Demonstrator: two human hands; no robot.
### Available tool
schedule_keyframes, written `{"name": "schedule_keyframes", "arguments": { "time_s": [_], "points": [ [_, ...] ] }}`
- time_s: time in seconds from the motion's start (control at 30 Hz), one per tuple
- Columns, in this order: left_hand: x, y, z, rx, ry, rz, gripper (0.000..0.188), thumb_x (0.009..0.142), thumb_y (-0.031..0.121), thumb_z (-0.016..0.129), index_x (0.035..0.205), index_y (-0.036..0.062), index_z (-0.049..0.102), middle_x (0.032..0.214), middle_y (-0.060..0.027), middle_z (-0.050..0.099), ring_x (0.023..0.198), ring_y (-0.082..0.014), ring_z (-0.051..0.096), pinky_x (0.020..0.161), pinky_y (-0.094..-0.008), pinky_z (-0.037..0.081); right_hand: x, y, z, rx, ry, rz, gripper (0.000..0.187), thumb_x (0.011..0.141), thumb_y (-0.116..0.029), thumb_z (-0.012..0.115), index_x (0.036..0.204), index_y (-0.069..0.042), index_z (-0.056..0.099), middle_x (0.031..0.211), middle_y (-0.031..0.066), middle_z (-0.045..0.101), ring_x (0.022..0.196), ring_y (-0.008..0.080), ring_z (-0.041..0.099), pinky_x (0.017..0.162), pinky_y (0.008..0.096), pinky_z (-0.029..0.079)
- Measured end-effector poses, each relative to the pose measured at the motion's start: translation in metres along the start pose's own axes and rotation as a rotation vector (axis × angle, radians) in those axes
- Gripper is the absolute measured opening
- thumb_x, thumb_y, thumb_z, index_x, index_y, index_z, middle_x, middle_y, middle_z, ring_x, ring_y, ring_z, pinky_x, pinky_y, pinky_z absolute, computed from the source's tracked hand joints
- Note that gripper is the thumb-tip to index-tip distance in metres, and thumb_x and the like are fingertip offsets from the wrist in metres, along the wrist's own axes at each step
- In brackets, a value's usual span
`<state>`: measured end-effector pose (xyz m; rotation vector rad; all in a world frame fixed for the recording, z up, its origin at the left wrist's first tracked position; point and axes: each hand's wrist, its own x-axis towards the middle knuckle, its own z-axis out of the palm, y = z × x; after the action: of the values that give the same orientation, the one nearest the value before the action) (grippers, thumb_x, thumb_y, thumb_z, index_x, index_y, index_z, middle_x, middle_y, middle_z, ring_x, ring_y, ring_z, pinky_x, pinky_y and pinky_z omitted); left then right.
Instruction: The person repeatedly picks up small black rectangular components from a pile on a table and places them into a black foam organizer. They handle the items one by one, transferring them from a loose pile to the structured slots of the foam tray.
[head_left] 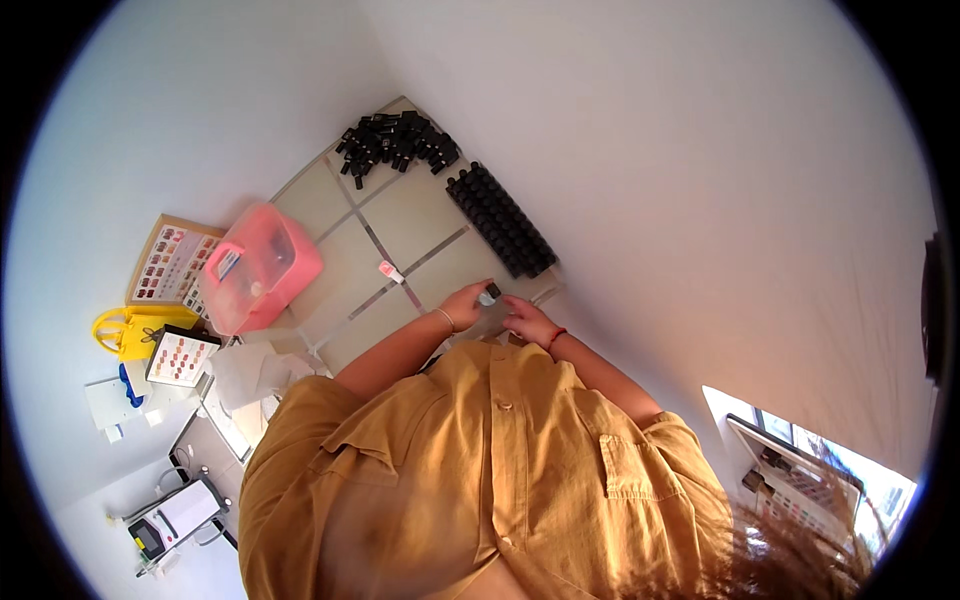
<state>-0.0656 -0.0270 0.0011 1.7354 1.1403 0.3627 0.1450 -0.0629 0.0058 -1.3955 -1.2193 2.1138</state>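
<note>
Two-handed handling of a small black-topped item (493, 290), held in front of the person's body over the near part of the tiled surface (405, 222). The left hand (463, 308) grips it; the right hand (530, 322) is just beside, its contact indeterminable. Beyond lie upright black pieces in rows (500, 220) and a loose black pile (395, 140). The step appears to be close manipulation; the next move seemingly calls for a steady left grip and precise right fingertips.

- Left forearm (392, 358) slants inward, left hand (463, 306) curled in a grip.
- Right forearm (602, 382) angles in, right hand (530, 321) near it, fingers bent.
</note>
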Motion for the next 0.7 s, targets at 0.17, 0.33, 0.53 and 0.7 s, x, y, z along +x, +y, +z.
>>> {"name": "schedule_keyframes", "arguments": {
  "time_s": [0.17, 0.33, 0.53, 0.7],
  "points": [
    [0.008, 0.007, 0.006, -0.006, 0.038, -0.03, 0.056, 0.072, -0.003, 0.042, 0.127, 0.0046, 0.041, 0.118, -0.022, 0.049, 0.109, -0.0352, 0.048, 0.093, -0.0362, 0.038, 0.004, -0.01, 0.011, 0.045, -0.004, 0.023, 0.063, 0.08, -0.004, 0.052, 0.137, -0.014, 0.026, 0.084, 0.0016, 0.048, 0.07, 0.0076, 0.046, 0.058, 0.0208, 0.039],
    [0.02, 0.003, 0.003, 0.032, -0.055, -0.005, 0.056, 0.068, -0.001, 0.047, 0.124, 0.0058, 0.043, 0.107, -0.0188, 0.057, 0.098, -0.0333, 0.054, 0.088, -0.0356, 0.042, -0.004, -0.034, 0.01, 0.192, -0.04, 0.0, 0.068, 0.078, 0.0, 0.048, 0.138, -0.019, 0.023, 0.076, -0.002, 0.04, 0.067, 0.0054, 0.042, 0.053, 0.0184, 0.035],
    [0.017, -0.009, 0.011, -0.097, -0.042, -0.086, 0.055, 0.066, 0.0, 0.049, 0.121, 0.0042, 0.045, 0.105, -0.0177, 0.058, 0.098, -0.0318, 0.055, 0.089, -0.0345, 0.041, 0.003, -0.027, 0.008, 0.188, 0.016, -0.02, 0.067, 0.079, 0.0, 0.05, 0.139, -0.016, 0.023, 0.112, 0.0099, 0.046, 0.102, 0.0164, 0.046, 0.079, 0.0275, 0.043],
    [0.014, -0.005, 0.017, -0.114, 0.028, 0.0, 0.054, 0.067, 0.005, 0.052, 0.121, 0.0028, 0.046, 0.107, -0.0206, 0.057, 0.096, -0.0328, 0.056, 0.086, -0.0352, 0.044, -0.01, -0.032, 0.007, 0.1, 0.06, 0.011, 0.058, 0.081, -0.004, 0.054, 0.133, -0.007, 0.03, 0.113, 0.0119, 0.047, 0.098, 0.0178, 0.05, 0.077, 0.0285, 0.045]
  ]
}}
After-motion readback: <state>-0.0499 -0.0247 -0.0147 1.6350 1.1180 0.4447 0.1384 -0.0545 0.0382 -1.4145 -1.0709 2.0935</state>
